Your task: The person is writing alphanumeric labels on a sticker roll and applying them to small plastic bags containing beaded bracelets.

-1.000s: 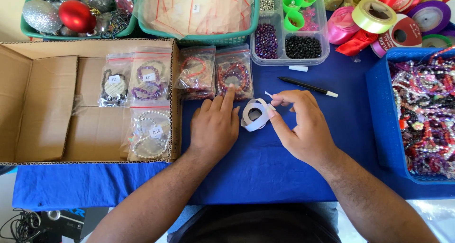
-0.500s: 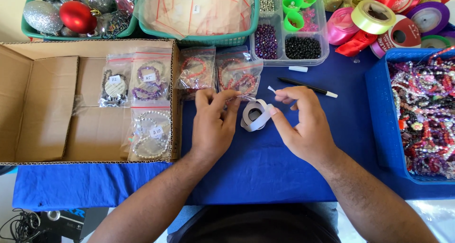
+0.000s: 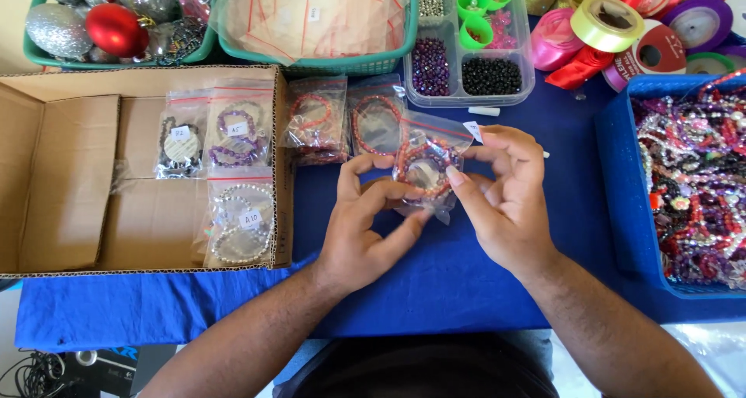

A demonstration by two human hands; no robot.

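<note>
Since a moment ago I've lifted a clear zip bag (image 3: 426, 167) with a red bead bracelet off the blue cloth (image 3: 435, 289); the white tape roll I was handling is now hidden. My left hand (image 3: 365, 219) pinches the bag's left edge, my right hand (image 3: 501, 188) grips its right side, a small white label (image 3: 472, 129) on one fingertip. Two similar bags (image 3: 342, 122) lie just behind. The cardboard box (image 3: 70, 173) holds three more; their labels are hard to make out. The blue bin of beads (image 3: 691, 180) is cut off at right.
</note>
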